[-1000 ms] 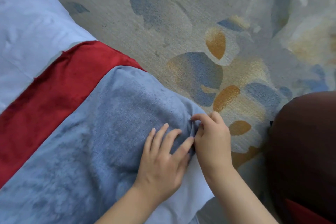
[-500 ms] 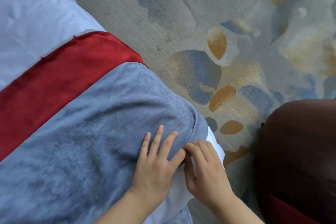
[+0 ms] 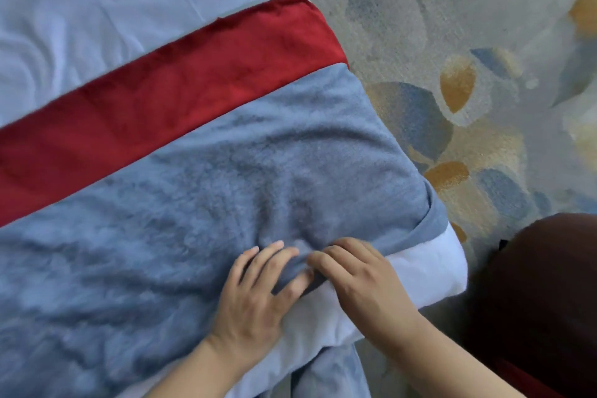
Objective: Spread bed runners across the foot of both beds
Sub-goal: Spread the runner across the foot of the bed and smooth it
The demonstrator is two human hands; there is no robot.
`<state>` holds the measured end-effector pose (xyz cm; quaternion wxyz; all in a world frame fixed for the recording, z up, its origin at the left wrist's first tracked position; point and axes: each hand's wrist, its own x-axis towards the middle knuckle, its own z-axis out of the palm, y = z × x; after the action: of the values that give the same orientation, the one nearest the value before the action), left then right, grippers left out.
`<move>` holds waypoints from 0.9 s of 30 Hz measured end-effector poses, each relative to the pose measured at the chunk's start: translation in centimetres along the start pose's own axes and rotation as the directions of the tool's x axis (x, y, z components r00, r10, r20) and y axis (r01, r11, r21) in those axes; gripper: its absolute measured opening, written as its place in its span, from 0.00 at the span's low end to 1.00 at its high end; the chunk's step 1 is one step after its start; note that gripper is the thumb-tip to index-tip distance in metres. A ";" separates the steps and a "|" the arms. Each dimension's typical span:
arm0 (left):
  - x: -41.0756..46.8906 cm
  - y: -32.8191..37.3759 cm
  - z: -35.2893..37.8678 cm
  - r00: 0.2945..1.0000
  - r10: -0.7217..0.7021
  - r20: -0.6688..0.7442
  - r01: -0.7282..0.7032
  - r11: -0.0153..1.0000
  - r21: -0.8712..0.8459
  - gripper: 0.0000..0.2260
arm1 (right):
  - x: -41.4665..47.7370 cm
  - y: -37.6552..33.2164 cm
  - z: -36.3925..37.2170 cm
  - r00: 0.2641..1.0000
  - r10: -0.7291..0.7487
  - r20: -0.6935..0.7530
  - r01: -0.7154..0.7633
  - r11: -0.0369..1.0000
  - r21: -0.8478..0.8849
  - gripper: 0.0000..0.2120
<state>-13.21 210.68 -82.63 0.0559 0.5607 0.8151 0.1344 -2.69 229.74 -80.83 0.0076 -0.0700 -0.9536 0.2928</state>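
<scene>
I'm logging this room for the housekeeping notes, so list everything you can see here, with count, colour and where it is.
bed runner: one, grey-blue with red band, across the bed.
bedding: one, white, under the runner.
carpet: one, grey with blue and ochre patches, right.
maroon shape: one, lower right, unidentifiable.
left hand: one, pinches a runner fold.
right hand: one, fingers bent on the runner's edge.
</scene>
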 end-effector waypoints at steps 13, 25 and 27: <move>-7.4 -3.3 -1.4 0.987 -0.137 -0.077 0.139 0.990 0.020 0.20 | 2.9 -2.6 0.5 0.945 0.281 0.169 -0.217 0.922 -0.321 0.03; -7.8 -0.4 -0.6 0.937 -0.347 0.052 0.338 0.932 0.130 0.22 | -4.2 -4.2 3.6 0.998 0.061 -0.009 -0.060 0.951 -0.304 0.15; -7.1 -0.2 0.1 0.911 -0.413 -0.008 0.412 0.908 0.074 0.19 | -3.2 -3.6 3.9 0.998 0.026 -0.050 -0.040 0.952 -0.303 0.11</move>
<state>-10.79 204.07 -83.16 0.0657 0.3781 0.9193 0.0870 -0.16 224.20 -81.99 0.0138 -0.0928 -0.9856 0.1410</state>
